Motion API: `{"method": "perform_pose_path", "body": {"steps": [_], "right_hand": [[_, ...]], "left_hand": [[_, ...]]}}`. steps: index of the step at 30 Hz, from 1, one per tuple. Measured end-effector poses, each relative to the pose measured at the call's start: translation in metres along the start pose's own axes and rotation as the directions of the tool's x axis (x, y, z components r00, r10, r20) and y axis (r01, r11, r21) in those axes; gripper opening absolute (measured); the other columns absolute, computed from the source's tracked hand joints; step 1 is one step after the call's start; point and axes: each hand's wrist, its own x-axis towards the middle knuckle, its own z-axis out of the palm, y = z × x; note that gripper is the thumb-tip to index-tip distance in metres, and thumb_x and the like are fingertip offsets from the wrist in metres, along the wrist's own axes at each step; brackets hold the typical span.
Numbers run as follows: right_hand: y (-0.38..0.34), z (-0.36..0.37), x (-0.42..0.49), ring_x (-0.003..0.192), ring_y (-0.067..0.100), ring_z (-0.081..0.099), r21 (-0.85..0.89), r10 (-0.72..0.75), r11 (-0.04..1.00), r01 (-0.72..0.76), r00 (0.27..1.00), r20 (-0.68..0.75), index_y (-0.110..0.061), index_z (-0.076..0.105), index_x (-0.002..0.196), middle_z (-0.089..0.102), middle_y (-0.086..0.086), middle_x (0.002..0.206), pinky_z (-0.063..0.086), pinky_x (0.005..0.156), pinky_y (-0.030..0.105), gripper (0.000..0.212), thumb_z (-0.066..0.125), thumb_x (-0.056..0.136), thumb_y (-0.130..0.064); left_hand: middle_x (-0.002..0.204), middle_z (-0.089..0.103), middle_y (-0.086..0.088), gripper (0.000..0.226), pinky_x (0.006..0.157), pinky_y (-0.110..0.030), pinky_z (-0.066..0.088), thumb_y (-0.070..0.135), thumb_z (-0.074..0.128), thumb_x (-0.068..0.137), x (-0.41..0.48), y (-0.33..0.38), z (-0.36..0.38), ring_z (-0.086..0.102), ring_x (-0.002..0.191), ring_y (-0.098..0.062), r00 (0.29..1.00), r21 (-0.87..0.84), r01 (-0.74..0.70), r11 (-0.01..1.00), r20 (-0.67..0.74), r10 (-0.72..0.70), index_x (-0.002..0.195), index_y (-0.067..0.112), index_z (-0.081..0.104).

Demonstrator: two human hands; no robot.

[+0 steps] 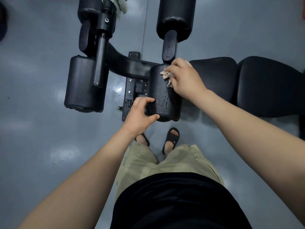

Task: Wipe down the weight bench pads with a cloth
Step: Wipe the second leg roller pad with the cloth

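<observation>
Roller pad [162, 96] nearest me: black, fine leather-like grain, a few glossy wet streaks.
Second roller pad [82, 83], to my left: the same black and the same grain.
Upper rollers [175, 17]: plain black, no pattern.
Seat pad [214, 75] and back pad [270, 83]: black, unpatterned.
Frame [122, 63]: matte black.
Cloth [165, 75]: beige, no print.
Towel [121, 7]: off-white with a faint green tint.
Floor [41, 63]: plain blue-grey with pale glossy patches.
My shorts [145, 162]: plain khaki.
My shirt [173, 204]: solid black.
My sandals [171, 139]: black, with a small white mark on the right one.
</observation>
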Motion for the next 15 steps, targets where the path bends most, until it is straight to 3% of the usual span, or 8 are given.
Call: {"method": "perform_pose_path", "body": {"steps": [4,7,15], "right_hand": [[-0.001,0.007,-0.018,0.094,0.035,0.055,0.028,-0.028,0.999,0.028,1.0,-0.005,-0.009,0.072,0.113,0.062,0.01,0.111,0.044,0.084,0.031,0.031,0.062,0.084,0.0],[-0.005,0.01,-0.031,0.09,0.032,0.053,0.045,-0.045,0.998,0.045,0.999,-0.003,-0.011,0.072,0.113,0.062,0.008,0.111,0.047,0.083,0.034,0.032,0.063,0.084,0.001],[-0.019,0.018,-0.068,0.086,0.027,0.05,0.093,-0.085,0.992,0.083,0.996,0.011,-0.012,0.073,0.113,0.062,0.005,0.106,0.05,0.078,0.037,0.03,0.063,0.087,-0.001]], "left_hand": [[0.119,0.038,0.03,0.057,0.107,-0.038,0.049,0.018,0.085,0.077,0.001,-0.001,0.001,0.05,0.112,0.004,1.0,-0.016,-0.012,1.0,-0.007,0.012,0.126,0.029,0.058],[0.12,0.039,0.03,0.057,0.106,-0.039,0.05,0.018,0.085,0.077,0.0,-0.003,0.002,0.048,0.112,0.011,1.0,-0.026,-0.016,1.0,-0.019,0.015,0.125,0.031,0.058],[0.131,0.041,0.006,0.056,0.108,-0.04,0.049,0.021,0.086,0.078,-0.004,-0.006,0.004,0.055,0.121,-0.013,0.999,-0.062,0.008,0.998,-0.034,-0.01,0.124,0.037,0.057]]}}
